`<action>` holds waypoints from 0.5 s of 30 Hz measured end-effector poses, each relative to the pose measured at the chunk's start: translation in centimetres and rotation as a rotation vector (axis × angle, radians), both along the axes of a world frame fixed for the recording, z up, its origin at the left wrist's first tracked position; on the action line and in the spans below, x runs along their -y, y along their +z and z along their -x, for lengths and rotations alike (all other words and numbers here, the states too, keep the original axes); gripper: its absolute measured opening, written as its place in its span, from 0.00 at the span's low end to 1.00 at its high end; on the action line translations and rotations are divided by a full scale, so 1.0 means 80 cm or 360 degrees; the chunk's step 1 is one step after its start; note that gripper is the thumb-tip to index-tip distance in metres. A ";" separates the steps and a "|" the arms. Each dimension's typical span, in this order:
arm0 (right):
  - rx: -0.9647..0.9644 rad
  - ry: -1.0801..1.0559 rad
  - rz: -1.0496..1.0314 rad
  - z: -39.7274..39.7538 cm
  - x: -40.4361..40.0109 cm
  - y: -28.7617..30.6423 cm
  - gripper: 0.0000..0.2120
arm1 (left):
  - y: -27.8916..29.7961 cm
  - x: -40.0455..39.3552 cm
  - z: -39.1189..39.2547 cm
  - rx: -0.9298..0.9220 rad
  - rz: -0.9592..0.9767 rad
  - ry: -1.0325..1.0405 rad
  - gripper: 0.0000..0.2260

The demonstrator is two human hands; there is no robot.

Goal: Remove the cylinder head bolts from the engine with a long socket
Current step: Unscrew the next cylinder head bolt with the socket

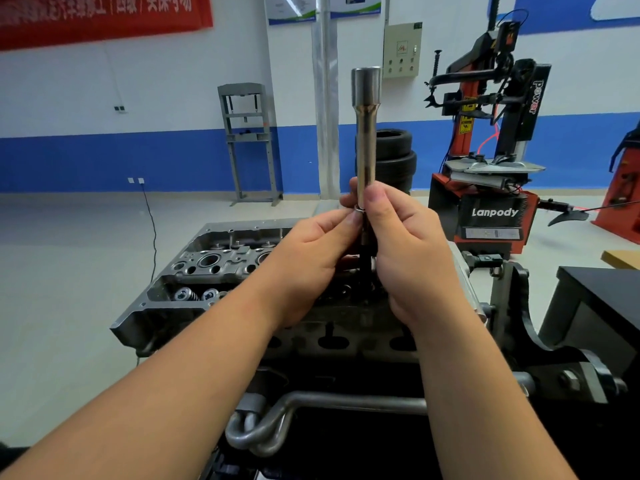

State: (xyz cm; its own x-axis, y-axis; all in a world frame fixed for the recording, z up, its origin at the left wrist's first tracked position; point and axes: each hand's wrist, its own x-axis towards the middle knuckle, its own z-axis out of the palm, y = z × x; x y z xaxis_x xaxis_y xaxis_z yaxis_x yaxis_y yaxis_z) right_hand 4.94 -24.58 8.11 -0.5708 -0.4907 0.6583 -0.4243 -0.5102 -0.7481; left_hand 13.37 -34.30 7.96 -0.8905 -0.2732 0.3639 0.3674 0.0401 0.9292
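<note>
Both our forearms reach over the engine (214,271), right grip (408,251) grasping the upright long socket (366,133), left grip (311,258) pinching its lower end; next, we judge, freeing the bolt inside.

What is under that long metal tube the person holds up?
Below the long socket, a dark bolt shank hangs between the left hand and right hand, above the cylinder head. The hands cover the bolt's head.

Both forearms reach forward, the left hand (311,251) and right hand (405,251) raised together (fingertips curled, pinching).
</note>
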 end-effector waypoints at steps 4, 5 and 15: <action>-0.0118 0.0011 0.0069 -0.007 0.001 -0.001 0.10 | -0.002 0.000 0.002 -0.0038 0.0168 0.0289 0.13; -0.0110 0.0018 0.0098 -0.006 0.001 -0.002 0.09 | -0.002 -0.001 0.003 -0.0050 0.0217 0.0358 0.13; -0.0024 0.0031 0.0193 -0.001 0.001 -0.005 0.15 | -0.001 0.002 -0.001 -0.0040 -0.0009 -0.0017 0.14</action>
State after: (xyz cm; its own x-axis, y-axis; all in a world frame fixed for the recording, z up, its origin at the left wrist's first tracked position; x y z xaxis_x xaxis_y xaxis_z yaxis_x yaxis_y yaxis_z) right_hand 5.05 -24.66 7.69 -0.5518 -0.4179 0.7218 -0.4240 -0.6047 -0.6742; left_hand 13.45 -34.43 7.84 -0.8839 -0.2659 0.3847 0.3911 0.0308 0.9198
